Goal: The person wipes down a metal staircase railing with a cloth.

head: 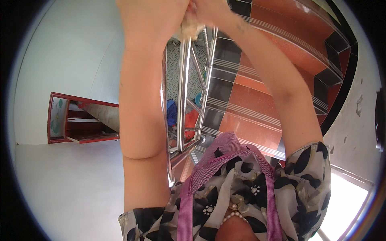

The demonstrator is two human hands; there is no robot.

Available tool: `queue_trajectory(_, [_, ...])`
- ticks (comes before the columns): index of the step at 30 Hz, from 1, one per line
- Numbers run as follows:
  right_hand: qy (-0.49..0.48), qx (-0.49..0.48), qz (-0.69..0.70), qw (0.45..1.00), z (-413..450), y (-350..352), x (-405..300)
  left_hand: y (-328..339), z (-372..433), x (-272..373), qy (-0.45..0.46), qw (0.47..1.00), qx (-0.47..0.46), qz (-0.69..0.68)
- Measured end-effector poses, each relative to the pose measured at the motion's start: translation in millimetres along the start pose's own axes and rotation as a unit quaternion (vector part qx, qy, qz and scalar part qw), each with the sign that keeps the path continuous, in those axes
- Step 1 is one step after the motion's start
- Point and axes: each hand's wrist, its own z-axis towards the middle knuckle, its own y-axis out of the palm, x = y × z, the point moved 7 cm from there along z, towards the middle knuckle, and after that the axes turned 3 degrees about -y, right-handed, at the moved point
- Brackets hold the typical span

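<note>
My left hand (155, 15) and my right hand (212, 12) meet at the top edge of the view, both arms stretched forward. Between and below them shows a bunched, pale beige thing, seemingly a cloth (190, 31), gripped by both hands. It sits against the upper end of a shiny metal stair railing (184, 90). Motion blur and the picture's edge hide most of my fingers. Where exactly the cloth touches the metal cannot be made out.
Red-brown and black tiled stairs (250, 96) rise on the right beside a scuffed wall (346, 138). Beyond the railing, a blue item (171, 112) and a red item (191, 122) lie lower down. A red-framed opening (58, 140) is in the left wall. A bright window (345, 208) stands lower right.
</note>
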Motion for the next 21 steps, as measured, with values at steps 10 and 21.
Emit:
queue_trajectory(10, [0.305,0.293,0.253,0.87,-22.6,9.6,8.1,13.5,-3.0,-3.3,0.042,0.998,0.042,-0.017])
queue_trajectory(21, [0.3,-0.072,0.434,0.846,-225.6,58.2,-225.7,14.0,-4.4,-1.0,0.001,0.999,0.025,-0.037])
